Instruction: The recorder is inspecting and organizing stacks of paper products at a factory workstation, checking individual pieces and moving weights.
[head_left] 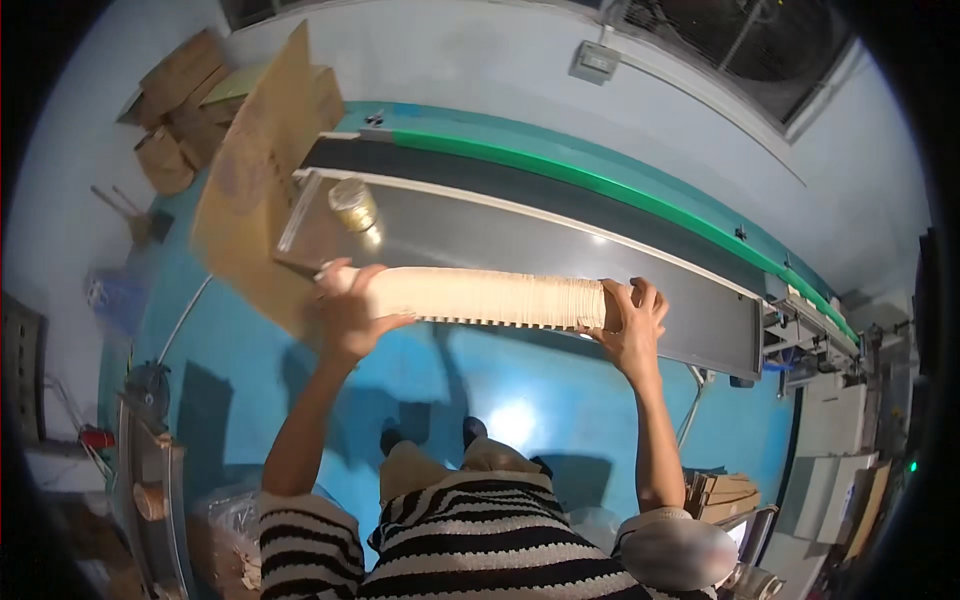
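Observation:
A long stack of thin cream-coloured pieces (480, 295), pressed face to face, stretches between my two hands over the near edge of the grey metal table (560, 245). Small notches run along its lower edge, and its right end looks browner. What the pieces are made of I cannot tell. My left hand (348, 310) grips the left end, its thumb along the near side. Around the right end my right hand (630, 325) is closed, fingers over the far side and thumb below. On the table's left part stands a clear jar (353, 205) with something gold-coloured in it.
A large cardboard sheet (250, 180) stands at the table's left end, with cardboard boxes (180, 90) behind it. Beyond the table runs a dark conveyor belt (520, 185) with a green rail (600, 185). A metal frame (150, 500) is at lower left.

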